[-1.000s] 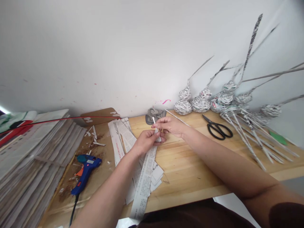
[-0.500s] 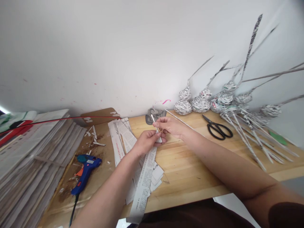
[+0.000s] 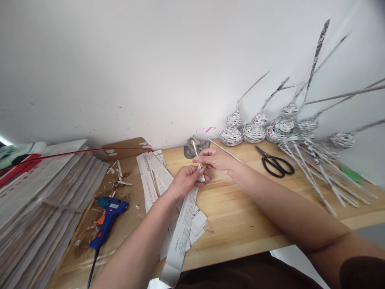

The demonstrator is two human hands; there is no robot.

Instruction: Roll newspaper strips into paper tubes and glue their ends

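Note:
My left hand (image 3: 189,179) is closed on a newspaper strip (image 3: 179,241), whose flat tail hangs down toward the table's front edge. At its upper end the strip is rolled into a thin, pale tube (image 3: 194,147) that points up and away from me. The fingertips of my right hand (image 3: 213,159) pinch this tube just above my left hand. Below my left forearm lie more cut newspaper strips (image 3: 147,180), fanned out on the wooden table (image 3: 234,208). A grey cloth (image 3: 189,151) lies behind the tube's tip.
A blue glue gun (image 3: 110,220) rests on brown paper at left, beside a tall newspaper stack (image 3: 45,216). Black-handled scissors (image 3: 275,162) lie at right. Gourd-shaped woven paper pieces (image 3: 231,130) line the wall, with loose paper tubes (image 3: 313,176) in front.
The tube's free end reaches slightly farther above my right fingers. Both hands stay nearly in place, and the strip's tail has shifted a little.

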